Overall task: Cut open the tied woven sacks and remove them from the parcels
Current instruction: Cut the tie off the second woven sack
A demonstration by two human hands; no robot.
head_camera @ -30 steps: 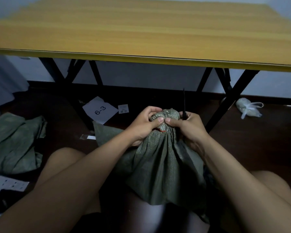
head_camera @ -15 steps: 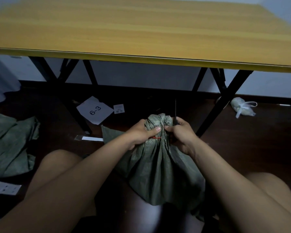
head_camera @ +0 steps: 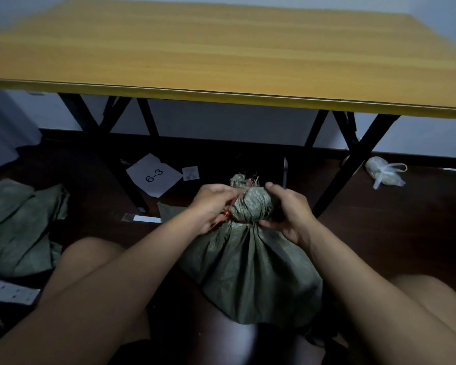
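I see the green woven sack [head_camera: 250, 270] standing between the person's knees on the dark floor, its neck bunched upright so the red tie [head_camera: 225, 214] faces up. Left hand [head_camera: 212, 209] pinches the tie and neck from the left. Right hand [head_camera: 287, 214] cups the neck from the right, fingers curled around it, with a thin dark blade [head_camera: 284, 171] standing above that hand; I judge it held there, but the grip is hidden. The table [head_camera: 221, 101] edge overhangs ahead. Spent sack [head_camera: 19, 225] lies well left; floor to the right is open.
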